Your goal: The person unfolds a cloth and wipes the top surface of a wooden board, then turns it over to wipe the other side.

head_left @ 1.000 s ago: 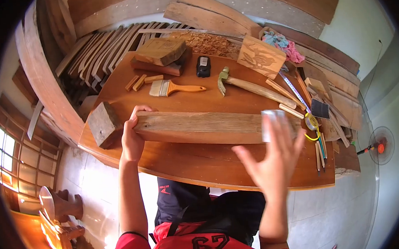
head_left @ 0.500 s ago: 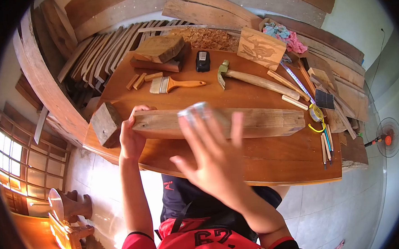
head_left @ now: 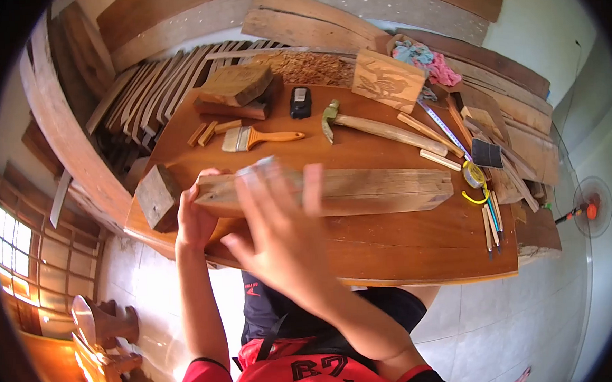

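Observation:
A long wooden beam (head_left: 382,187) lies across the front of the brown table. My left hand (head_left: 196,214) is wrapped round the beam's left end. Over the left part of the beam, my right hand (head_left: 276,210) lies palm down with fingers stretched and thumb apart, blurred by motion. Something pale and greyish shows at its fingertips, too smeared to make out. Beside my left hand sits a wooden block (head_left: 159,199). Behind the beam are a paintbrush (head_left: 265,137) and a hammer (head_left: 379,127).
Stacked wood blocks (head_left: 235,85), a black device (head_left: 301,103) and a carved panel (head_left: 387,80) stand at the back. On the right are a tape measure (head_left: 472,174), a dark pad (head_left: 487,153), pencils (head_left: 493,223) and wood strips. A fan (head_left: 590,207) stands beyond.
My right hand has moved left along the beam, towards my left hand. My left hand still holds the beam's end. The whole view has shifted slightly.

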### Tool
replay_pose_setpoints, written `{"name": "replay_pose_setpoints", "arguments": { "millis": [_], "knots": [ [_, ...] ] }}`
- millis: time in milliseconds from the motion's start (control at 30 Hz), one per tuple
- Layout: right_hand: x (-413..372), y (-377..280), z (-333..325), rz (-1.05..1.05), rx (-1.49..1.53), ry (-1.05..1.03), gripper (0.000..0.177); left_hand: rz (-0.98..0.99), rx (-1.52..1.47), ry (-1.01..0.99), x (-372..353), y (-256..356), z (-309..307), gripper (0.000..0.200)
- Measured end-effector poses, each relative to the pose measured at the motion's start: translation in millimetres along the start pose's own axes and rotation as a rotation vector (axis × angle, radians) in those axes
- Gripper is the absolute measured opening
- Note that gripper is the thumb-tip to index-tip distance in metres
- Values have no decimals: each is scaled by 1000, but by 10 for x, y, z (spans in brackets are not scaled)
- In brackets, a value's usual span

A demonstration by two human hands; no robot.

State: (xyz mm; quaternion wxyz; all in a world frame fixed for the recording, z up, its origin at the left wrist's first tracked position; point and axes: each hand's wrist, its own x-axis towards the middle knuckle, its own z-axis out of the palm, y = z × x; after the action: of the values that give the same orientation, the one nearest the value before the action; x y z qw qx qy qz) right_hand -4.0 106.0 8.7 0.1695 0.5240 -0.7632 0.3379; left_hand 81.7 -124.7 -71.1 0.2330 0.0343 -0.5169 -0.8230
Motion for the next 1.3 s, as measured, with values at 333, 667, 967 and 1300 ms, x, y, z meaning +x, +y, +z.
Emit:
{"name": "replay_pose_setpoints", "arguments": {
  "millis": [333, 667, 967, 1300],
  "knots": [
    [-334, 304, -393, 57, -64, -24, 78, 84, 42, -14, -60, -83, -64, 58],
    [-882, 970, -1144, 339, -542, -3, 89, 76, 99, 24, -120, -57, 81, 58],
    [-18, -114, 159, -35, 39, -7, 89, 7, -109, 63, -42, -75, 4, 52],
    [-420, 594, -721, 159, -278, 0, 73, 12, 31, 230, -66, -9, 125, 52]
  ]
}}
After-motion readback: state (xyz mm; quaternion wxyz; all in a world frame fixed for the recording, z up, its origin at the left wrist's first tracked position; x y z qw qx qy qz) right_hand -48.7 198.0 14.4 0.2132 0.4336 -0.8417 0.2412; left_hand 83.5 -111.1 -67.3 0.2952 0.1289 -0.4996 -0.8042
